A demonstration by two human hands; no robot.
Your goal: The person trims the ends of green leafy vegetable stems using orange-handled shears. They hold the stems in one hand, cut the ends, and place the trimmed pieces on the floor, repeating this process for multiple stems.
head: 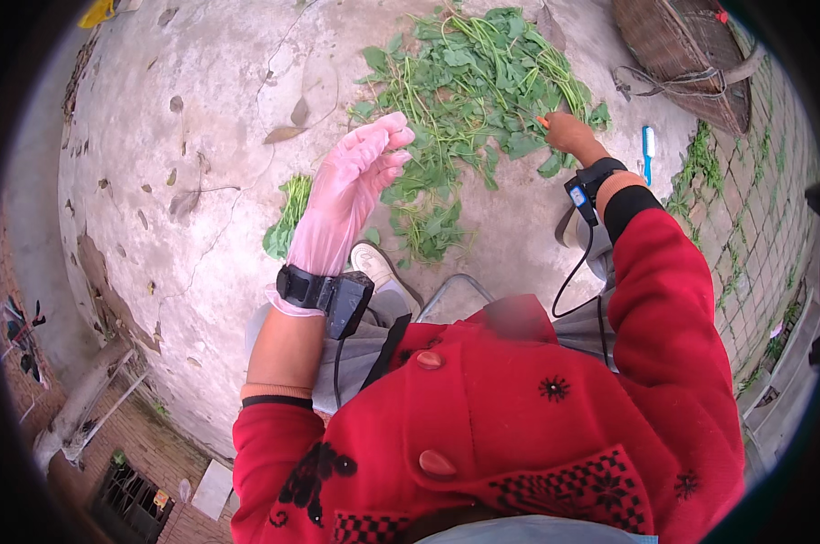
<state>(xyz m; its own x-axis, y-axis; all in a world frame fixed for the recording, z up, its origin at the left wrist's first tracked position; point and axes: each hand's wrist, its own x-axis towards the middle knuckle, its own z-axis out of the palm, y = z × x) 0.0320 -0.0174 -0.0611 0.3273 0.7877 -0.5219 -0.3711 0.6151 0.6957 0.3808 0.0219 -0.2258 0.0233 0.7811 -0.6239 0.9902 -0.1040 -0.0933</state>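
My left hand [359,180], in a thin pink plastic glove, is raised with its fingers bent towards the thumb; nothing shows between them. Right of it, leafy green stems [478,81] lie spread in a loose heap on the concrete. My bare right hand [573,136] is closed on an orange-handled tool [542,122] at the heap's right edge; only a bit of the handle shows, and its kind cannot be told. A smaller bunch of greens [292,214] lies left of my gloved wrist. Both wrists wear black devices with cables.
A woven basket [675,61] with a rope lies at the upper right. A blue and white brush [648,153] rests on the concrete below it. Dry leaves [284,134] are scattered to the left. My shoe [379,266] and a metal tube [454,282] are near my lap.
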